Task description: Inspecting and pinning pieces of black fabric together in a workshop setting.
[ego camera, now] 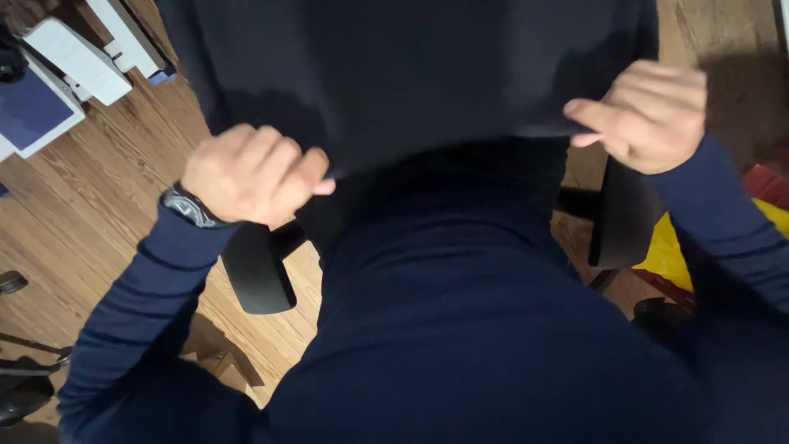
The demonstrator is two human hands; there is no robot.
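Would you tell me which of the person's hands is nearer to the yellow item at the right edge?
The right hand; it grips the dark cloth above the yellow item. The left hand grips the cloth across the frame.

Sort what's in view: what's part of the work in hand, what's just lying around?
In hand:
- black garment, held up by its lower edge
- left hand, fisted on that edge
- right hand, pinching the edge

Lying about:
- black office chair, armrest
- white flat boxes on the wood floor
- yellow item, kind unclear
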